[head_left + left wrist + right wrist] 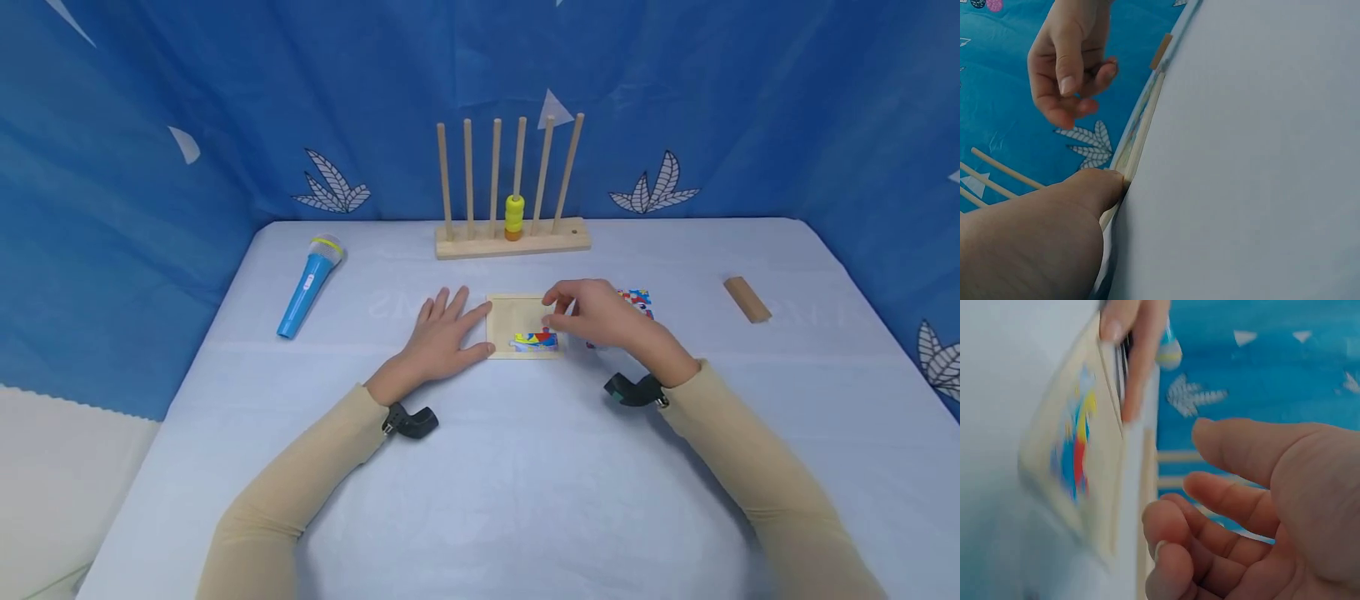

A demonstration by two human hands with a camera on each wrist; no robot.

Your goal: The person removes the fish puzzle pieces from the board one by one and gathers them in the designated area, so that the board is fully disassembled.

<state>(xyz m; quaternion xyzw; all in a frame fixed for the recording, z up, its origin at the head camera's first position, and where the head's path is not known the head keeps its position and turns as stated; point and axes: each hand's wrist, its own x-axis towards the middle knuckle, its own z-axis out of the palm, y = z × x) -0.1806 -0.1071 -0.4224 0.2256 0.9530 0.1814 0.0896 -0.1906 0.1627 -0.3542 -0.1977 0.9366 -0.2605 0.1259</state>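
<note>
A shallow wooden puzzle tray (513, 307) lies on the table between my hands. Several joined jigsaw pieces (536, 342), coloured red, yellow and blue, fill part of its near side. My left hand (438, 342) is spread flat on the left, thumb and forefinger at the tray's rim. Over the tray's right side hovers my right hand (596, 312), fingers loosely bent. The right wrist view shows a gap between its thumb (1235, 447) and fingers, with nothing held. More jigsaw pieces (637, 298) lie beyond the right hand, which partly hides them.
At the back stands a wooden rack (517, 246) with several upright pegs, yellow beads (514, 212) on one. A blue toy microphone (305, 292) lies at the left, a brown block (747, 300) at the right. Blue cloth (375, 83) hangs behind the table.
</note>
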